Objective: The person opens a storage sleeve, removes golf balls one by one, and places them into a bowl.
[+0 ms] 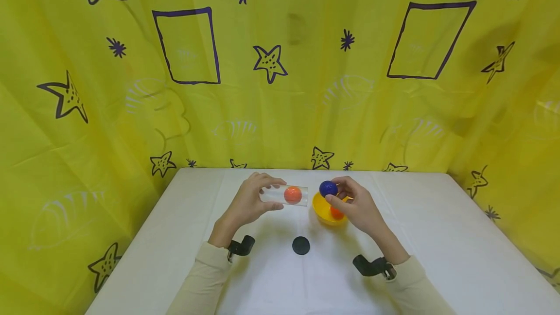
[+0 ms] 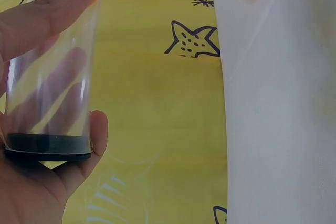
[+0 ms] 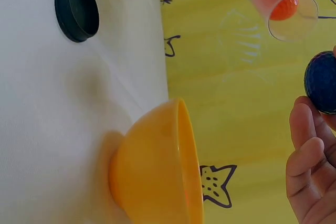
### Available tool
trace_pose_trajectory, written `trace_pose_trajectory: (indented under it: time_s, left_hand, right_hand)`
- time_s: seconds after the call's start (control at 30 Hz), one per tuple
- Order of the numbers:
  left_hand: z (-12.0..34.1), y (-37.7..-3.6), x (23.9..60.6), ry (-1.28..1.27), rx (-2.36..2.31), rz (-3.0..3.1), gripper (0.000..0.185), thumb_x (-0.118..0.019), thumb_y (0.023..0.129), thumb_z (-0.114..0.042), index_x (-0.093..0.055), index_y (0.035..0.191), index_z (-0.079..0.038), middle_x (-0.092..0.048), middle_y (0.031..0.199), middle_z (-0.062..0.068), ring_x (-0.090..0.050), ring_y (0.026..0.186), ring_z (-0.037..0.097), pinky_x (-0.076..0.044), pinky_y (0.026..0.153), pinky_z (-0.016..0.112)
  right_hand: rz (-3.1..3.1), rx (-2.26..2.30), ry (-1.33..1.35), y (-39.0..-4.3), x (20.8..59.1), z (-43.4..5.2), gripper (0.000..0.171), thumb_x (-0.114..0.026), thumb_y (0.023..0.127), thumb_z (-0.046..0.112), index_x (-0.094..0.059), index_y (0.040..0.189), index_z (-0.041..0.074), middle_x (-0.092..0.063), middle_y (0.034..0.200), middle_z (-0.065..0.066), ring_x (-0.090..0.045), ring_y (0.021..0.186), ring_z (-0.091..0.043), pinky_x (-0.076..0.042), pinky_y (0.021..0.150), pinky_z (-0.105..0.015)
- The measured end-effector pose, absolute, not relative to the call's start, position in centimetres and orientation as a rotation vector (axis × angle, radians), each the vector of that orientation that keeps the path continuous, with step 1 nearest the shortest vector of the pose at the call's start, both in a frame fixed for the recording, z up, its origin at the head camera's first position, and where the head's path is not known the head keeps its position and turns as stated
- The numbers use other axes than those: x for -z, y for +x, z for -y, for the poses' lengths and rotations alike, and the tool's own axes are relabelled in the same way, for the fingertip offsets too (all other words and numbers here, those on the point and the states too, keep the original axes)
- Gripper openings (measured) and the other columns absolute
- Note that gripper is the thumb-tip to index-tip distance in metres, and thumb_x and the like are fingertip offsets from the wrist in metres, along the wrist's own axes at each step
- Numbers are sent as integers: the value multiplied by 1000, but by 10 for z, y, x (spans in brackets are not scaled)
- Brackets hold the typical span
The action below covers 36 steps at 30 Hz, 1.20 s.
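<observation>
My left hand (image 1: 251,197) grips a clear plastic tube (image 1: 273,195) that lies nearly level above the table. An orange ball (image 1: 293,195) is inside it, near the open end that faces right. A dark cap (image 2: 48,145) closes the tube's other end, against the palm. My right hand (image 1: 356,204) pinches a dark blue ball (image 1: 328,188) between thumb and fingers, just right of the tube's open mouth and apart from it. Below that hand stands a yellow bowl (image 1: 321,214) with another orange ball (image 1: 336,212) in it, partly hidden by the fingers.
A loose dark green cap (image 1: 301,245) lies on the white table (image 1: 271,281), in front of the bowl and between the forearms. Behind the table hangs a yellow curtain (image 1: 297,106) printed with stars, and it runs along both sides.
</observation>
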<state>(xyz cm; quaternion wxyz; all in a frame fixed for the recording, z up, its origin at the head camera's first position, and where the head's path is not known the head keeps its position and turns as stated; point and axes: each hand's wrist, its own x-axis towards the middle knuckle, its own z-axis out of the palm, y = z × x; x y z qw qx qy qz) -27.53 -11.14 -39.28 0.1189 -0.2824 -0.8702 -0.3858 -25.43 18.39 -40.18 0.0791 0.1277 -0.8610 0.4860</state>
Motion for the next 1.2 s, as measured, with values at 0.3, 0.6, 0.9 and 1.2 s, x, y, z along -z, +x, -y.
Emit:
trace_pose_trajectory:
  time_s: [0.3, 0.6, 0.9, 1.2]
  left_hand:
    - [112, -274, 392, -804, 1115, 2571, 50, -91, 76, -16, -74, 123, -15, -71, 111, -1, -59, 109, 22, -53, 86, 34]
    - [112, -274, 392, -797, 1116, 2564, 50, -92, 75, -16, -74, 122, -18, -71, 111, -2, -58, 108, 20, -52, 86, 33]
    - [112, -274, 391, -817, 1140, 2565, 50, -91, 77, -15, -73, 123, -14, -72, 113, 8, -58, 109, 24, -55, 88, 47]
    - [113, -274, 392, -816, 1156, 2576, 50, -91, 77, -14, -73, 123, -14, -72, 115, 10, -58, 110, 24, -54, 90, 51]
  right_hand:
    - [2540, -1421, 370, -259, 403, -196, 42, -72, 97, 26, -58, 130, 6, -65, 103, -15, -57, 90, -25, -51, 67, -22]
    - [2557, -1376, 337, -263, 404, -205, 44, -70, 98, 30, -57, 133, 5, -66, 107, -16, -57, 91, -25, -50, 69, -21]
    - [2586, -1362, 265, -268, 410, -214, 48, -69, 98, 36, -56, 134, 7, -64, 111, -16, -56, 92, -25, -49, 70, -22]
    - [2618, -1340, 211, -275, 421, -222, 51, -68, 98, 41, -56, 134, 7, -61, 112, -15, -52, 94, -26, -47, 72, -26]
